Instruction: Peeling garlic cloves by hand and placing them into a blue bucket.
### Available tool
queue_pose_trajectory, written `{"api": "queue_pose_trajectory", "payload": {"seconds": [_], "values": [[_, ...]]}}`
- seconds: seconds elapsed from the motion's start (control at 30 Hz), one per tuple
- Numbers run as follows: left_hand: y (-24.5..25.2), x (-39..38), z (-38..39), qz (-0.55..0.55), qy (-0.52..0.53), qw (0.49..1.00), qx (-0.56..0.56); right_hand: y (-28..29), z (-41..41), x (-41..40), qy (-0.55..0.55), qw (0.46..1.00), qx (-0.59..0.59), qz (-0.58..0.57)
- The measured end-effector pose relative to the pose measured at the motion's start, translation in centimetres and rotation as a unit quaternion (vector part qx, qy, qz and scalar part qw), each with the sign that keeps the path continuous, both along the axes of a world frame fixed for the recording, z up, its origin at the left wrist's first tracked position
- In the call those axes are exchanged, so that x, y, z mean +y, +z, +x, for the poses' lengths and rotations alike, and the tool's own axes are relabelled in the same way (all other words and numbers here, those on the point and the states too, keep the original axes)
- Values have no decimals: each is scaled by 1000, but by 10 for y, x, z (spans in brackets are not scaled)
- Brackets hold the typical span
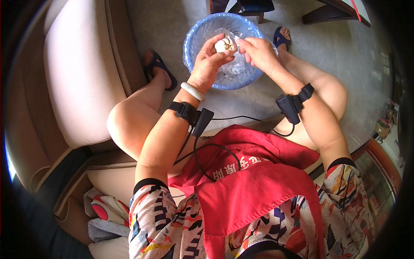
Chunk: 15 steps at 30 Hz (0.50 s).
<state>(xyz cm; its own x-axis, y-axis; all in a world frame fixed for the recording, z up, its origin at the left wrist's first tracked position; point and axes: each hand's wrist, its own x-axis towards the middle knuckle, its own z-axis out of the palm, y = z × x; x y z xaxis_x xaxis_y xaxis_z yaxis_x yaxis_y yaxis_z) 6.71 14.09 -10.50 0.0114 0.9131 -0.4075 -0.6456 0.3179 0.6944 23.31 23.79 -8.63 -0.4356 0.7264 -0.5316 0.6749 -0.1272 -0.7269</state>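
My left hand holds a whitish garlic bulb between thumb and fingers, over a blue basket lined with clear plastic. Close to the bulb's right side is my right hand, its thumb and index finger pinched together at a small pale piece, perhaps garlic skin. The tips of that pinch are partly hard to make out. Crumpled clear plastic lies inside the basket below both hands.
The basket stands on a grey floor between my feet. A beige sofa is at the left. Dark wooden furniture legs stand beyond the basket. Black cables run from the wrist straps across a red apron.
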Motion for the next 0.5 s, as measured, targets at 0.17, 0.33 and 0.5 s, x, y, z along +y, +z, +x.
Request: {"api": "queue_pose_trajectory", "payload": {"seconds": [0.17,0.33,0.5], "values": [[2,-1,-2,9,-13,996,87,16,-7,2,-49,982,162,78],[4,0,2,19,-27,994,105,8,-3,8,138,957,175,187],[7,0,2,30,-26,993,116,2,-1,7,123,967,176,139]]}}
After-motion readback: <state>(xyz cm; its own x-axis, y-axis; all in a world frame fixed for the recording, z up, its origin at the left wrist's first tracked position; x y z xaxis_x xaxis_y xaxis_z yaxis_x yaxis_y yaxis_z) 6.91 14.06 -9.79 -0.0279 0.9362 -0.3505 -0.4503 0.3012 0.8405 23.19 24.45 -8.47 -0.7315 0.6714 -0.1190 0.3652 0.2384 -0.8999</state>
